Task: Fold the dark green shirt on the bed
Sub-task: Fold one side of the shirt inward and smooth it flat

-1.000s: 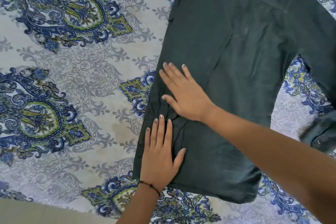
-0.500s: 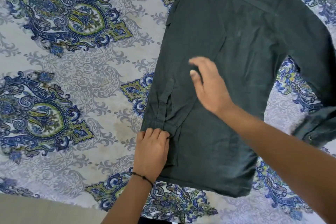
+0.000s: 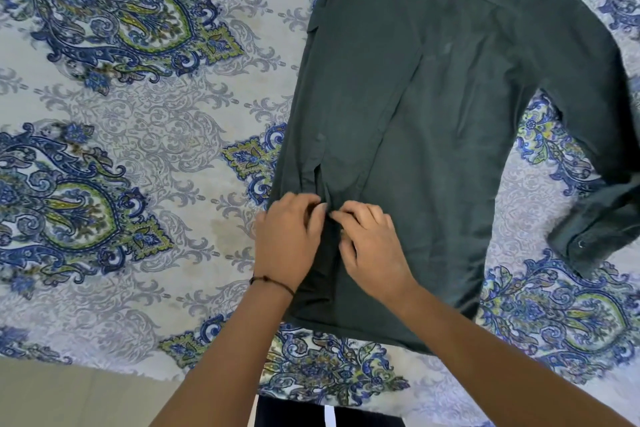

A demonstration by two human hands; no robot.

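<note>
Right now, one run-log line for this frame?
phase: folding, early | left hand: pinches dark green shirt near placket | right hand: pinches it alongside | sleeve: spread out on bedsheet

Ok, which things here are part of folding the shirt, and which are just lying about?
Job: dark green shirt; left hand and right hand, both pinching its fabric; patterned bedsheet it lies on.
Just there: cord on the left wrist; floor beside the bed.
</note>
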